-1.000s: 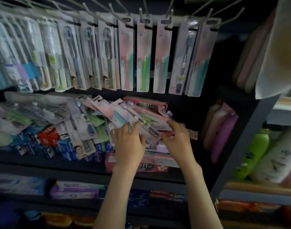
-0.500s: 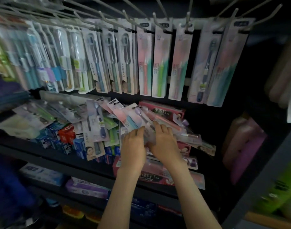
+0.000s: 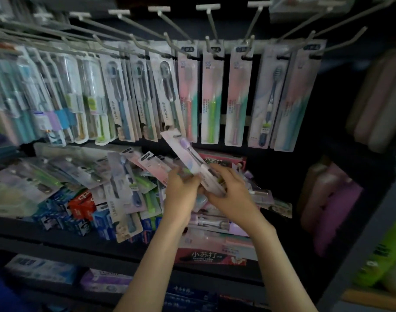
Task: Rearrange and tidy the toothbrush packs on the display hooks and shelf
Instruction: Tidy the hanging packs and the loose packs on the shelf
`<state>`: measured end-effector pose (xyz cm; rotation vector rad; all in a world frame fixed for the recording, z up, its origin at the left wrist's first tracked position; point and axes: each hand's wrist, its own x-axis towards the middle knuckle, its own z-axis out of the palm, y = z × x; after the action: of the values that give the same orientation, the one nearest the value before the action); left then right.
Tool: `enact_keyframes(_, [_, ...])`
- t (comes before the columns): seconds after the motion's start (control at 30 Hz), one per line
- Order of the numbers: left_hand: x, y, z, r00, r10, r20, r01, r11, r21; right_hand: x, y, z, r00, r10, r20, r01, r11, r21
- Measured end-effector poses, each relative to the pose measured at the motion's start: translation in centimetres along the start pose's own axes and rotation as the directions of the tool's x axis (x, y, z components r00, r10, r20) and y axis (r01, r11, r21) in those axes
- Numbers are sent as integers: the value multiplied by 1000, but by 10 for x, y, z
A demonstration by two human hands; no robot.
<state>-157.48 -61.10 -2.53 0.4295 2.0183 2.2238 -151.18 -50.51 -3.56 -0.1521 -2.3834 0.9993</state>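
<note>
Both forearms reach in from the lower edge, and the hands meet over the middle of the shelf. Left hand (image 3: 181,188): back toward the camera, fingers curled onto the left edge of a single toothbrush pack (image 3: 186,152); grip grasping that pack. Right hand (image 3: 234,195): fingers wrapped round the pack's lower end; grip likewise grasping it. The pack is raised clear of the heap and tilted, hang-tab end up and to the left, with a lilac brush head visible under the blister. Its top corner overlaps the bottom of the hanging row as seen from the head camera.

Below and behind the hands, the shelf (image 3: 107,247) carries a disordered heap of loose packs (image 3: 125,176). They lie at mixed angles, overlapping, on top of blue and red toothpaste boxes (image 3: 81,204). A pink carton (image 3: 211,255) lies at the shelf front beneath the right wrist.

Further back, hanging packs (image 3: 211,97) sit in a row on wire hooks (image 3: 170,25), crowded and blurred at the left, spaced wider at the right. Pink bottles (image 3: 332,199) stand in the adjoining bay at the right, too dim for detail.
</note>
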Motion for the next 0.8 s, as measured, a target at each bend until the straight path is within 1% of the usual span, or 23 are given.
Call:
enact_keyframes(0.1, [2,16,2,991,64,120,-57,997,-55,4,-13,-16,1000,-21,10,22,999,-45])
enact_keyframes(0.17, [0,29,3,964,107,242,-100,994,-40,10,-24,-29,999,-30,-29,29,999,-15])
enact_keyframes(0.2, [0,35,4,944,132,304,-136,991,-6,13,-30,-35,998,-23,-62,25,999,32])
enact_keyframes(0.27, [3,47,6,892,197,407,-254,963,91,23,-43,-46,987,7,-161,11,994,109])
enact_keyframes(0.33, [7,61,12,834,247,494,-360,922,146,35,-52,-56,961,39,-272,-7,993,116])
enact_keyframes(0.37, [10,66,15,808,266,525,-392,909,144,40,-55,-61,947,52,-316,-18,994,110])
enact_keyframes(0.43, [13,78,21,779,281,561,-396,914,93,50,-59,-72,926,73,-370,-44,995,85])
enact_keyframes(0.5, [18,87,29,763,278,584,-361,932,28,56,-62,-84,917,75,-392,-62,997,47])
enact_keyframes(0.57, [25,92,36,746,298,595,-397,917,38,61,-65,-95,912,73,-405,-77,997,7])
enact_keyframes(0.63, [33,96,42,714,356,603,-523,843,121,65,-66,-104,901,56,-430,-85,995,-48])
enact_keyframes(0.7, [43,99,47,697,429,575,-653,710,263,68,-64,-110,889,5,-459,-71,989,-128])
enact_keyframes(0.73, [49,99,48,699,476,533,-693,634,343,70,-60,-112,879,-20,-477,-73,982,-174])
enact_keyframes(0.8, [62,100,46,694,576,432,-718,509,475,73,-50,-116,847,-47,-530,-118,954,-274])
